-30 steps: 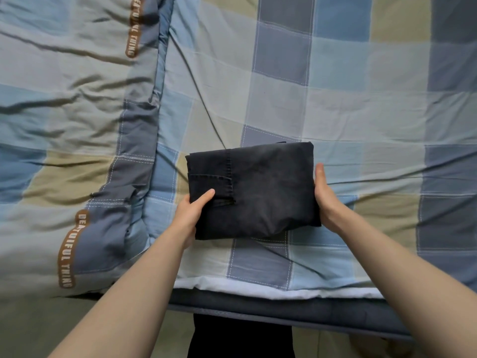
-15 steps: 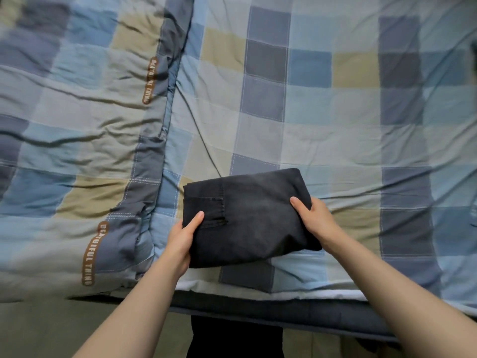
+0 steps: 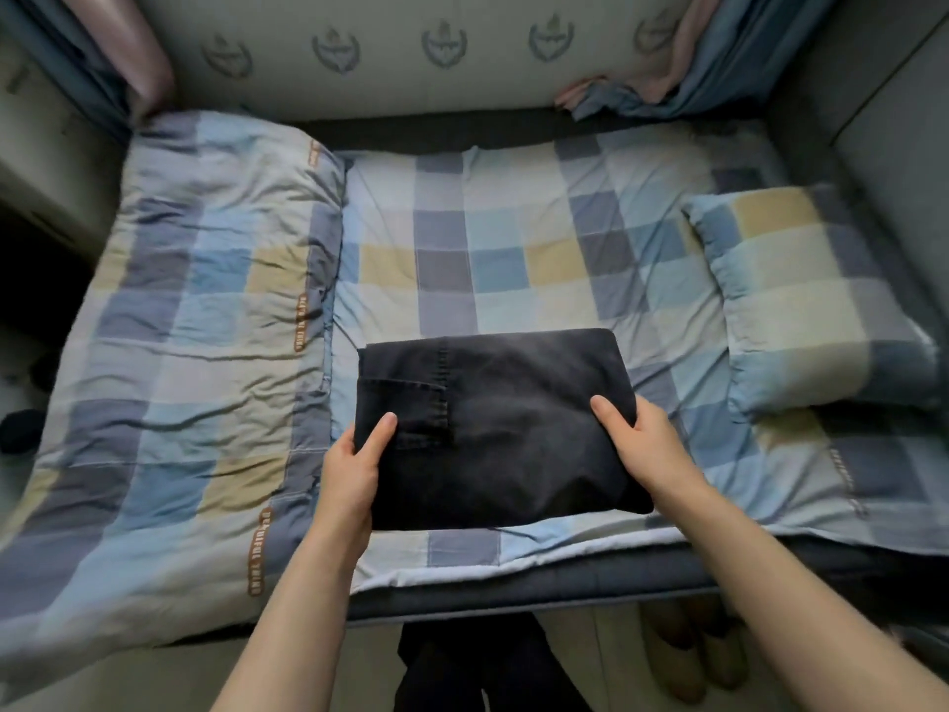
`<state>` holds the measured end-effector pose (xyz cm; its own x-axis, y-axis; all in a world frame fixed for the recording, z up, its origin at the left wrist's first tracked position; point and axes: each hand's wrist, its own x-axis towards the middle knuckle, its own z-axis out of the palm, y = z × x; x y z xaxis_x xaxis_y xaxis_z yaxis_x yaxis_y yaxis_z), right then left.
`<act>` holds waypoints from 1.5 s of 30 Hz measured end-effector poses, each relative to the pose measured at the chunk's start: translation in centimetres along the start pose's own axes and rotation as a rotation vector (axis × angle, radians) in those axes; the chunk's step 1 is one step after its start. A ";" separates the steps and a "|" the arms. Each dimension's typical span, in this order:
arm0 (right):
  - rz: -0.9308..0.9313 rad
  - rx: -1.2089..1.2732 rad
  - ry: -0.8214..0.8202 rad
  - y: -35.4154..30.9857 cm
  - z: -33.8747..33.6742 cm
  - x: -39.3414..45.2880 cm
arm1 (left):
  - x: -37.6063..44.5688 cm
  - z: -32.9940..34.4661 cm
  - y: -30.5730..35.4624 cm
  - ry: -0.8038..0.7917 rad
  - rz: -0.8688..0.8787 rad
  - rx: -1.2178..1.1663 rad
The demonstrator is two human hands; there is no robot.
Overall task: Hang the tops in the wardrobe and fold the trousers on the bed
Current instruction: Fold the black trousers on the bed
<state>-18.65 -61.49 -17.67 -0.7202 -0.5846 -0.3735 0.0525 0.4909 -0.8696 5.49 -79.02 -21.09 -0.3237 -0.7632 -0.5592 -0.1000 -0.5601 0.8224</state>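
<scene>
1. One pair of trousers (image 3: 493, 429), dark charcoal denim with a stitched back pocket showing, is folded into a thick rectangle in the lower centre of the frame, near the bed's front edge.
2. Two bare hands hold it. The left hand (image 3: 354, 467) grips the left edge, thumb lying on top near the pocket, fingers hidden below the cloth.
3. The right hand (image 3: 644, 447) grips the right side, thumb pressed on top, fingers curled under the fold.
4. One checked bedsheet (image 3: 513, 249), soft and faintly creased, covers the bed in squares of pale blue, grey-blue, cream and yellow.
5. One quilt (image 3: 195, 326) in the same check, puffy and wrinkled, lies folded along the left of the frame, with brown lettered labels on its border.
6. One matching pillow (image 3: 811, 290), plump with a frilled edge, sits at the right.
7. One padded headboard (image 3: 411, 54), pale with embossed crests, runs across the top.
</scene>
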 end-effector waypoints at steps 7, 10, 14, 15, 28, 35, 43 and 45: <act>-0.054 0.145 0.114 -4.2 -4.7 -6.9 | -6.5 2.6 5.2 -0.064 0.068 -0.015; -0.063 0.150 0.174 -5.1 -5.8 -9.4 | -8.0 3.2 6.4 -0.091 0.057 0.001; -0.066 0.190 0.273 -5.6 -5.8 -12.5 | -8.6 3.2 7.6 -0.179 0.045 0.045; -0.059 0.200 0.301 -5.7 -5.5 -13.1 | -8.5 3.2 8.0 -0.203 0.041 0.058; 0.146 0.360 0.744 -4.3 4.5 -23.6 | -6.5 -1.8 10.7 -0.538 -0.031 0.297; 0.234 0.467 0.985 -1.8 5.8 -31.9 | -10.0 0.3 8.5 -0.761 -0.102 0.450; 0.399 0.558 1.313 2.8 5.8 -44.5 | -19.3 6.1 2.9 -1.092 -0.086 0.638; 0.423 0.615 1.375 4.1 5.9 -48.1 | -22.5 6.9 0.8 -1.158 -0.083 0.679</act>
<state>20.29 -35.16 -5.13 -0.6178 0.7075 -0.3433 0.4229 -0.0692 -0.9035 6.16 -60.07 -7.13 -0.8634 0.1629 -0.4774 -0.4922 -0.0648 0.8681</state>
